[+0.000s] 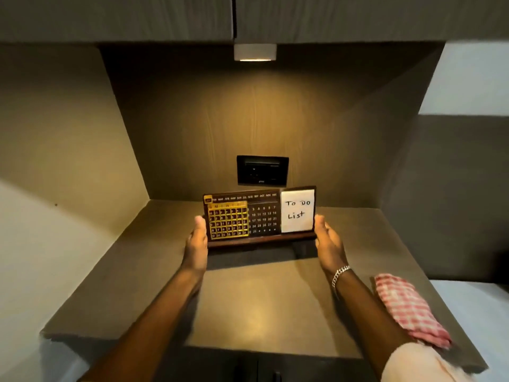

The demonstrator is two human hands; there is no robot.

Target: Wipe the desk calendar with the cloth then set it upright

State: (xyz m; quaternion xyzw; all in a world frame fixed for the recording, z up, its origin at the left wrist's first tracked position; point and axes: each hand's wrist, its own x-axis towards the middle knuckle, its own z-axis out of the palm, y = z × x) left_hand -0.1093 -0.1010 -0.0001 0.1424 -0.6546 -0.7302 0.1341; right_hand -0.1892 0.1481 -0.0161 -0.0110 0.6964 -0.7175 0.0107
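Note:
The dark wooden desk calendar [261,216] stands upright near the middle of the brown desk [248,299], its face toward me, with a gold date frame on the left and a white "To Do List" note on the right. My left hand [197,238] presses its left end and my right hand [327,238] its right end. The red-and-white checked cloth [407,307] lies on the desk at the right, beside my right forearm, held by neither hand.
The desk sits in a wooden alcove with side walls left and right and cupboards overhead. A black socket panel [262,170] is on the back wall just behind the calendar. A small lamp [255,52] shines from above. The desk's front edge is near me.

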